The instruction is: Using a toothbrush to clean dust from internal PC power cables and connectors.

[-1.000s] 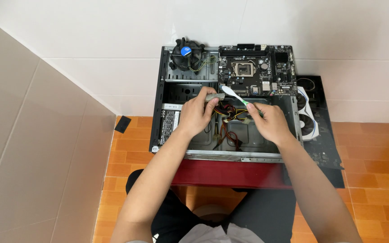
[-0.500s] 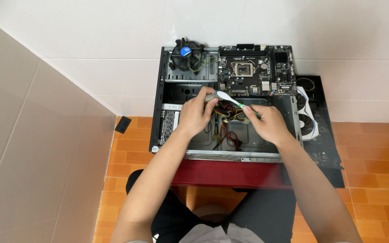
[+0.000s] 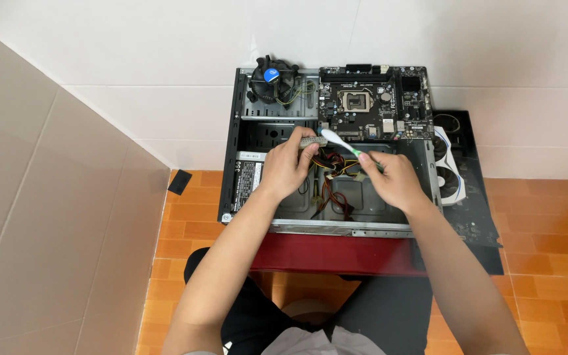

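left hand [image 3: 288, 165] pinches a pale ridged connector [image 3: 309, 141] over the open metal case [image 3: 422, 164] | right hand [image 3: 389, 177] clamps a white-green plastic toothbrush [image 3: 341, 144], bristle end touching connector | tangled coloured wires [image 3: 333, 172] beneath

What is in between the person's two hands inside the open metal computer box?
In the head view, a white-and-green toothbrush spans from right hand to left hand, above tangled coloured wires.

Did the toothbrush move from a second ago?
Yes, slightly. The toothbrush head has shifted left, toward the connector in the left hand, judged against the motherboard just above it.
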